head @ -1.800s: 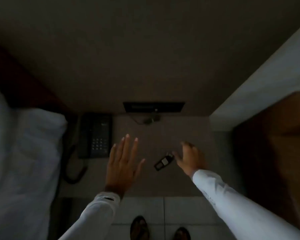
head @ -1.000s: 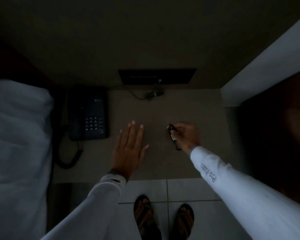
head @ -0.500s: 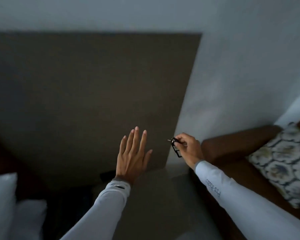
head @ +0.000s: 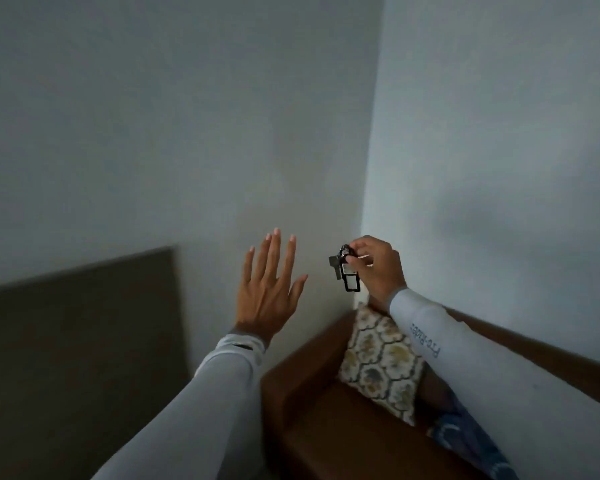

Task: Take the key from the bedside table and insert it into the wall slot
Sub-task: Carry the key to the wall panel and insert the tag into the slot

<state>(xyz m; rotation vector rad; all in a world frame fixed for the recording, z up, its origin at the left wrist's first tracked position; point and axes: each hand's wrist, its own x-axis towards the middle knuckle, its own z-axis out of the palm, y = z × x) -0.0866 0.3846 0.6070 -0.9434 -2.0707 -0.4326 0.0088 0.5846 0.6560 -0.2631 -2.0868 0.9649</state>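
My right hand (head: 378, 268) is raised in front of the wall corner and pinches the key (head: 345, 271), a small metal key with a dark rectangular tag hanging below the fingers. My left hand (head: 269, 289) is held up to its left, palm forward, fingers spread, holding nothing. No wall slot shows in this view. The bedside table is out of view.
A brown sofa (head: 326, 417) stands below the hands against the right wall, with a patterned cushion (head: 378, 362) in its corner. A dark headboard panel (head: 77, 341) covers the lower left wall. Pale walls meet at a corner (head: 371, 168) above my right hand.
My right hand picked the key off the bedside table and lifted it. The view swung up and to the right, from the table and phone to the wall corner and sofa.
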